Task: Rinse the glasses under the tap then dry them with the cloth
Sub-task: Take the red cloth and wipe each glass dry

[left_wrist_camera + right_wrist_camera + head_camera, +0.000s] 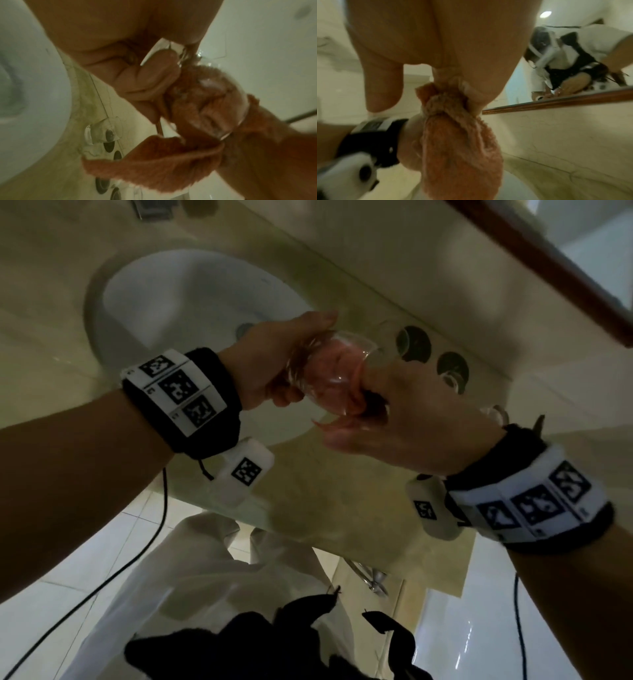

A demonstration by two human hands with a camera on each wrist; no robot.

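Note:
My left hand [274, 361] grips a clear glass [329, 368] by its base and holds it tilted above the counter beside the sink. An orange cloth [342, 385] is stuffed into the glass through its mouth. My right hand [404, 422] holds the bunched cloth there, fingers reaching into the rim. In the left wrist view the left fingers [150, 81] curl round the glass [211, 97], and the cloth [154, 162] hangs out below it. In the right wrist view the right fingers [453, 83] pinch the cloth [458, 148].
A white oval sink [113, 299] is set in the beige counter [308, 501] at the left. Round dark coasters [412, 344] line the back wall, with other clear glasses [454, 383] on them. A framed mirror [534, 258] hangs at upper right.

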